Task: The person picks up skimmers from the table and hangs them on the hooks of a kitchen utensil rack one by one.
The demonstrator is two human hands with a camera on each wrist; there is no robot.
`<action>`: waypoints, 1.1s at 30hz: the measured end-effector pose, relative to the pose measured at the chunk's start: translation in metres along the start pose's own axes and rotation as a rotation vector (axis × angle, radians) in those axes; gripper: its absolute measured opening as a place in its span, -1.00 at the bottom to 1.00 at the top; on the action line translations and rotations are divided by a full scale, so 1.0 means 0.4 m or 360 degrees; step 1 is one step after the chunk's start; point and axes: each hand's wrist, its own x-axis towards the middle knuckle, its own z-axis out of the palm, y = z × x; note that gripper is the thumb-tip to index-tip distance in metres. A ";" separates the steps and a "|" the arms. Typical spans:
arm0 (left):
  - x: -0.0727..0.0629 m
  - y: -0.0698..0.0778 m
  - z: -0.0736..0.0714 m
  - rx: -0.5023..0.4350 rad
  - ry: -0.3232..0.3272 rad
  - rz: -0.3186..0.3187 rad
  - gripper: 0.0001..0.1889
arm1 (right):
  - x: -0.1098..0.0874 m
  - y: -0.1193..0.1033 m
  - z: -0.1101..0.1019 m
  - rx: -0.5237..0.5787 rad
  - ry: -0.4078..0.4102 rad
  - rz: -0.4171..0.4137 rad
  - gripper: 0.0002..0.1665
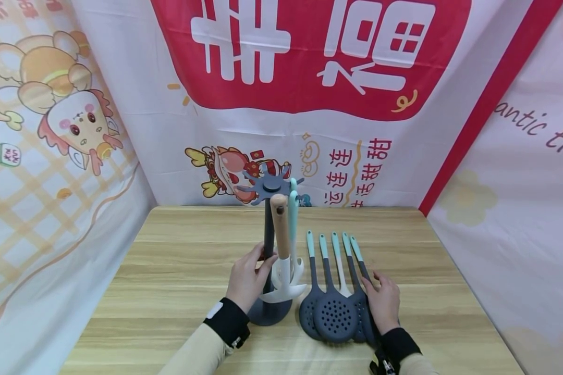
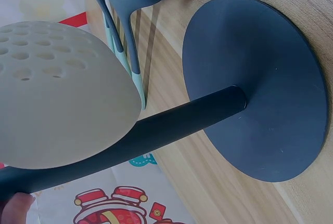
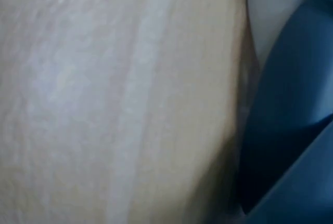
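Note:
My left hand (image 1: 247, 278) grips the dark pole (image 1: 269, 229) of an upright utensil stand. Its round base (image 2: 276, 83) rests on the table. From the stand's star-shaped top (image 1: 271, 183) hang a wooden-handled white utensil (image 1: 280, 224) and turquoise-handled ones (image 1: 293, 219). A white perforated head (image 2: 62, 120) fills much of the left wrist view. To the right, my right hand (image 1: 383, 302) pinches the rightmost grey utensil (image 1: 355, 246) by its turquoise-and-grey handle; the hand partly hides its head. Dark grey utensil surfaces (image 3: 291, 109) edge the right wrist view, where no fingers show.
Several turquoise-handled utensils lie fanned beside the stand, a grey skimmer (image 1: 335, 317) on top with its holes facing up. They rest on a wood-grain table (image 1: 178, 291). Printed cloth (image 1: 178, 172) stands behind it, with more cloth (image 1: 506, 219) along both sides.

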 end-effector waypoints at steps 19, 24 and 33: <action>0.002 0.009 0.008 0.0005 -0.0014 -0.0008 -0.76 | 0.011 0.016 -0.002 -0.0305 -0.0223 0.0103 -0.47; -0.003 0.007 0.002 -0.0032 -0.0062 -0.0010 -0.78 | 0.014 0.017 -0.007 -0.0344 -0.0308 0.0125 -0.52; -0.006 0.001 -0.010 -0.0059 -0.0052 -0.0003 -0.78 | 0.015 0.012 -0.001 -0.0374 -0.0301 0.0099 -0.54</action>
